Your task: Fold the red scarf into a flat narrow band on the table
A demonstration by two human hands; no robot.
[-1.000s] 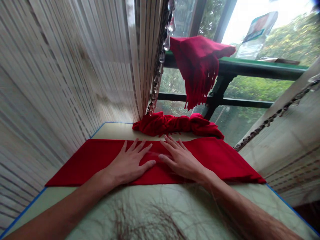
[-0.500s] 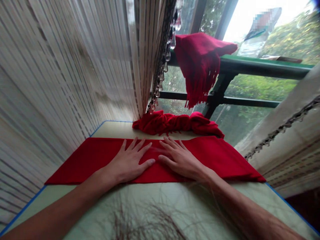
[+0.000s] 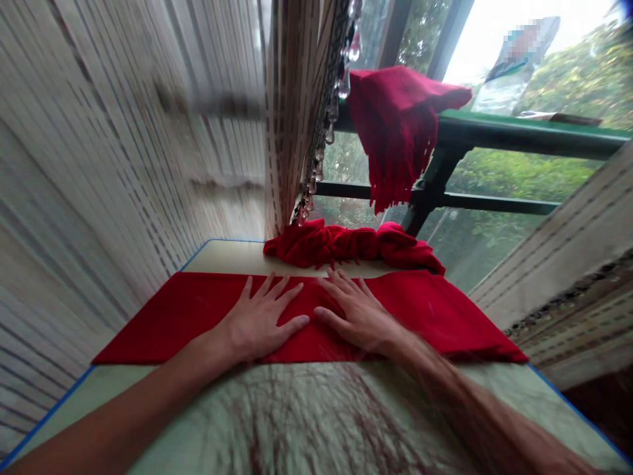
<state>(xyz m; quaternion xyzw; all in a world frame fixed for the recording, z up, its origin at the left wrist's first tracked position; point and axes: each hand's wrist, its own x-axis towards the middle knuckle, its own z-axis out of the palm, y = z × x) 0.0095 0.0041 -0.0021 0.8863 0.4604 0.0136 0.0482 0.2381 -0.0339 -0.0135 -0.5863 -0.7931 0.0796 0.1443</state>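
Note:
A red cloth, probably a scarf (image 3: pixel 153 323), lies flat in a long band across the table (image 3: pixel 237 257). Both palms rest on its middle with the thumbs pointing toward each other. My left hand (image 3: pixel 262 320) has its fingers spread and holds nothing. My right hand (image 3: pixel 356 313) is likewise flat, fingers apart, its tips close to the cloth's far edge. Beyond the band, a bunched red fringed cloth (image 3: pixel 351 244) sits at the table's far end.
Another red fringed scarf (image 3: pixel 395 125) hangs over a green railing (image 3: pixel 534 135) at the window. A string curtain (image 3: pixel 123 132) falls along the left, and a pale curtain (image 3: pixel 554 264) on the right. A plastic bag (image 3: pixel 514 72) is by the railing. Strands of hair blur the foreground.
The hands stay almost in place on the red cloth. The curtains on both sides have swayed, and more hair hangs into the lower foreground.

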